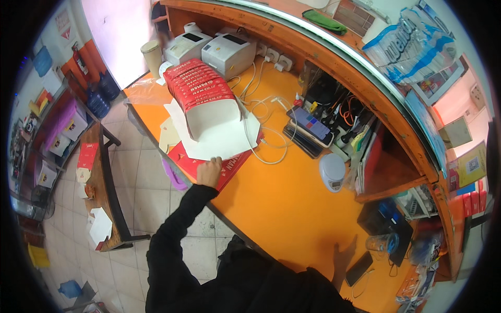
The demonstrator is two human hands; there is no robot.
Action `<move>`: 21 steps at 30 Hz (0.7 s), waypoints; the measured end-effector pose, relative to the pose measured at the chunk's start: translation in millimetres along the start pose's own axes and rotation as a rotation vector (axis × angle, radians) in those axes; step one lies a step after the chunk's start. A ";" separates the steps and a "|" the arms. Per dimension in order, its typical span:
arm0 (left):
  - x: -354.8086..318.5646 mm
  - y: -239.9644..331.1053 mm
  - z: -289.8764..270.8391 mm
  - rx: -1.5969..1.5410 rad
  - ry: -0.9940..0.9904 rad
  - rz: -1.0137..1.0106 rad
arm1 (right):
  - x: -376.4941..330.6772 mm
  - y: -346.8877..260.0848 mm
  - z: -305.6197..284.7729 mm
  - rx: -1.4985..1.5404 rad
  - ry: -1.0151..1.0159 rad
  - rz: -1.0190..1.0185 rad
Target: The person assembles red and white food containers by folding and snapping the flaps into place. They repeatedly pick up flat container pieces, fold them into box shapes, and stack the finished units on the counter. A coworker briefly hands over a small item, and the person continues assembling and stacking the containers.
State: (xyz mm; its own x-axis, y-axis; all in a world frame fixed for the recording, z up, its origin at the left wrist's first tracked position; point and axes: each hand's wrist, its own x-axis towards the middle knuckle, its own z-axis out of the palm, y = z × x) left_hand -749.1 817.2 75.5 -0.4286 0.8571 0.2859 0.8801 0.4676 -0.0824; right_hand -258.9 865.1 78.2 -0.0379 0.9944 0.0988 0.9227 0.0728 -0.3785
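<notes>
My left hand (pixel 210 173) is closed over the flat red cardboard sheets (pixel 232 168), its fingertips close to the edge of a white cardboard sheet (pixel 219 141). Whatever its fingers pinch, if anything, is hidden. On the white sheet stands a row of nested red cardboard boxes (pixel 201 86), with the white inside of the nearest one showing. At the lower right, my right hand (pixel 344 261) lies by the orange tabletop with its fingers apart and nothing in it. A dark phone (pixel 359 268) lies just beside it.
Two label printers (pixel 228 55) stand at the back. White cables (pixel 269 141) loop beside the boxes, near a lit phone (pixel 312 125) and a small white scale (pixel 332 172). A clear cup (pixel 382 243) sits right. A wooden bench (pixel 99 180) holds more cardboard at left.
</notes>
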 end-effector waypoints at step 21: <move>-75.4 52.0 -276.8 -0.152 0.707 0.905 | 33.1 -231.3 -127.9 0.319 -0.623 -1.088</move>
State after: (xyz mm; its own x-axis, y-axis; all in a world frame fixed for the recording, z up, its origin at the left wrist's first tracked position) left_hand -614.4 717.0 313.9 0.5382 0.5303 0.6550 0.8427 -0.3272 -0.4275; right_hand -424.6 871.3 286.7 -0.9579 0.2750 0.0829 0.1766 0.7914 -0.5852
